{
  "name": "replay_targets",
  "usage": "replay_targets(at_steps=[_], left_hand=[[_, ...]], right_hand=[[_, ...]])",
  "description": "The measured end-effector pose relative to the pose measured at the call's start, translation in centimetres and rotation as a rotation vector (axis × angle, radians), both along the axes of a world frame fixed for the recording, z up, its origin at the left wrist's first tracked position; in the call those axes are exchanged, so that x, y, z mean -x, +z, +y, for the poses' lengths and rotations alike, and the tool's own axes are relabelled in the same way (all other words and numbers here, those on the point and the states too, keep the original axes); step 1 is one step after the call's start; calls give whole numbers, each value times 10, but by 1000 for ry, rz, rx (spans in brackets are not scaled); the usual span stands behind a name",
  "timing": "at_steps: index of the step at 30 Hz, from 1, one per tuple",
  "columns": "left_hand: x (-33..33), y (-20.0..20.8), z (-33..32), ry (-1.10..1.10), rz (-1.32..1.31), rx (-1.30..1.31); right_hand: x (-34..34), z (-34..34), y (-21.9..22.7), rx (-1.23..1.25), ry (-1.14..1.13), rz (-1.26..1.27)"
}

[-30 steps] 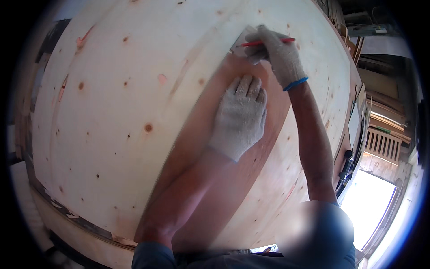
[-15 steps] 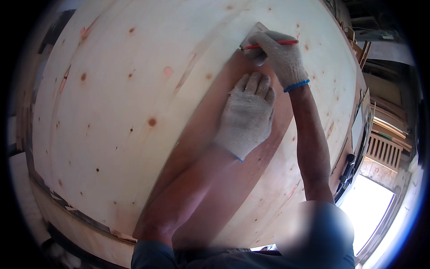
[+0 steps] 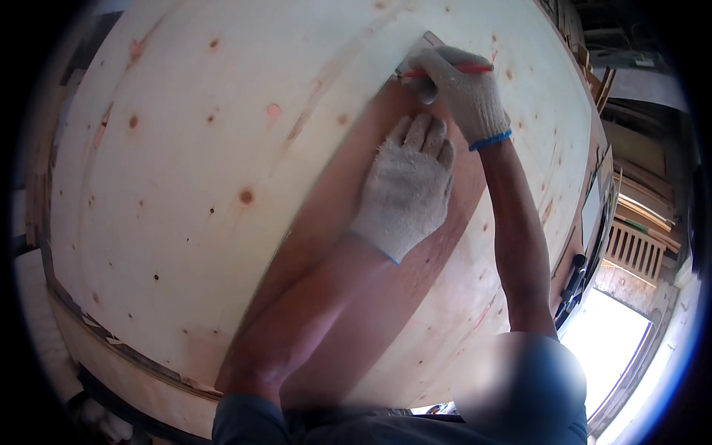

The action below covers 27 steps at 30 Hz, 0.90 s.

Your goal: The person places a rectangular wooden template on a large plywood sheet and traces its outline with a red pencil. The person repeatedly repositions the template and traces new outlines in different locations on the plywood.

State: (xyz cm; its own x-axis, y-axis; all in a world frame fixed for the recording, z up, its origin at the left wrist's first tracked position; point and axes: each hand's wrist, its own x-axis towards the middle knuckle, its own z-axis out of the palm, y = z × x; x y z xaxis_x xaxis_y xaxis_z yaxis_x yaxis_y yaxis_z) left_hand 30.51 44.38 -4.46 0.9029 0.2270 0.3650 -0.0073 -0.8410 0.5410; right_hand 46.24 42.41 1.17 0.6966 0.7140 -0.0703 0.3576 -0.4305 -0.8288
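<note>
A long reddish-brown board [image 3: 315, 211] lies slantwise over a large pale, knotty plywood sheet [image 3: 174, 141]. My left hand [image 3: 406, 189], in a white knit glove, rests flat on the board with its fingers stretched out. Beyond it, at the board's far end, my gloved right hand [image 3: 461, 89] grips a red pencil [image 3: 476, 68] between thumb and fingers. The pencil lies nearly level, its point toward the left by the board's far corner. Under the right hand, a flat pale piece [image 3: 424, 41] sticks out; most of it is hidden.
Wooden strips and boards [image 3: 638, 178] are stacked along the right side, near a slatted wooden piece [image 3: 635, 251]. A black tool-like object [image 3: 572, 278] lies by the sheet's right edge. Bright light comes through an opening [image 3: 608, 334] at lower right.
The sheet and board appear shifted slightly left in view. My left hand stays flat on the board, and my right hand keeps the pencil at the far corner with hardly any movement.
</note>
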Motion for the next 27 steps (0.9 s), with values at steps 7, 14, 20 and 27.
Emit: replay_targets(at_steps=[7, 14, 20, 27], left_hand=[[-2, 4, -5, -10, 72, 29], [-4, 2, -2, -39, 26, 110], [-1, -4, -5, 25, -77, 48], [0, -10, -5, 1, -102, 76]], right_hand=[[0, -2, -15, -110, -20, -55], [22, -72, -27, -308, -512, 282], [113, -172, -33, -533, -811, 441], [231, -226, -9, -329, -928, 624]])
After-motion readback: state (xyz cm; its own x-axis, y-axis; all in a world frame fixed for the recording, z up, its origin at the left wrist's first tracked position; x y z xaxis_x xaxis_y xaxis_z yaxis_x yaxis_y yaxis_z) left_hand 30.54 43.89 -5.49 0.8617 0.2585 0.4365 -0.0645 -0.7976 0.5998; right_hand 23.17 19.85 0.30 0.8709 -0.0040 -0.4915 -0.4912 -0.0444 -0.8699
